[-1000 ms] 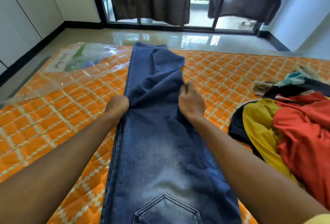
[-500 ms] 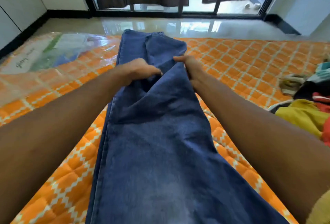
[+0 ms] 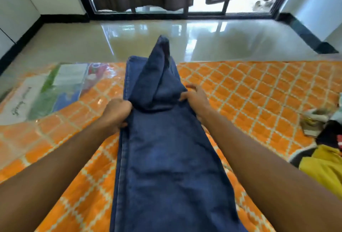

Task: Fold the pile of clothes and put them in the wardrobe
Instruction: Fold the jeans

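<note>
Orange mattress (image 3: 249,91), jeans (image 3: 166,157) off-frame below, left hand (image 3: 116,115) fingertips under them

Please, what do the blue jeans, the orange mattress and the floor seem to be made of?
Jeans: probably denim, matt and thick, with a stitched side seam. Mattress: quilted fabric, seemingly under a clear glossy plastic wrap, since it glints. Floor: polished tile or stone; it mirrors the light.

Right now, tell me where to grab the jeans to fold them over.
Take the jeans by both side seams at the fold line, left hand from the left, right hand from the right. They lie long and narrow, and the far end bunches up, so an even two-edge hold probably keeps it square.
</note>
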